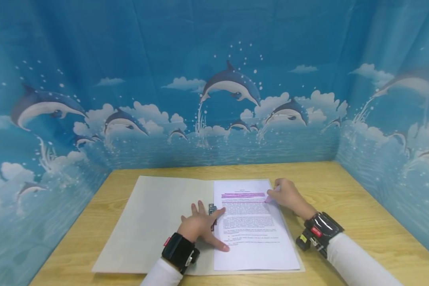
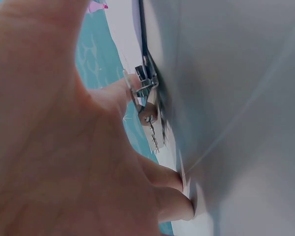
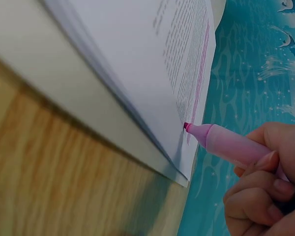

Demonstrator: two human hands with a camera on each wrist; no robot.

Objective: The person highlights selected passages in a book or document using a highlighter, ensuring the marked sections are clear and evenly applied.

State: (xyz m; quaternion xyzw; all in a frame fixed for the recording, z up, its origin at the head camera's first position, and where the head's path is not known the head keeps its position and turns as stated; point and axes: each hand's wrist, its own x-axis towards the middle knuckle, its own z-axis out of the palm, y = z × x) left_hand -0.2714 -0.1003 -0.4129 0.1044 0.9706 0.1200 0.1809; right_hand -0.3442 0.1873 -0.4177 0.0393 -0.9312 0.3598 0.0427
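A pink highlighter [image 3: 236, 145] is gripped by my right hand [image 1: 288, 195], its tip at the right end of a text line on the printed page [image 1: 252, 254]. Several upper lines carry pink-purple marking [image 1: 243, 195]. The page lies on the right side of an open pale folder [image 1: 157, 210]. My left hand [image 1: 199, 225] rests with spread fingers over the fold, thumb and index finger touching the page's left edge. Under it, a metal clip [image 2: 146, 83] is partly hidden in the head view but shows in the left wrist view.
The folder lies on a wood-grain table [image 1: 321, 186]. A blue curtain [image 1: 164, 47] with printed dolphins stands behind the table and along both sides. Wrist-worn cameras sit on black straps [image 1: 178, 251] at both wrists.
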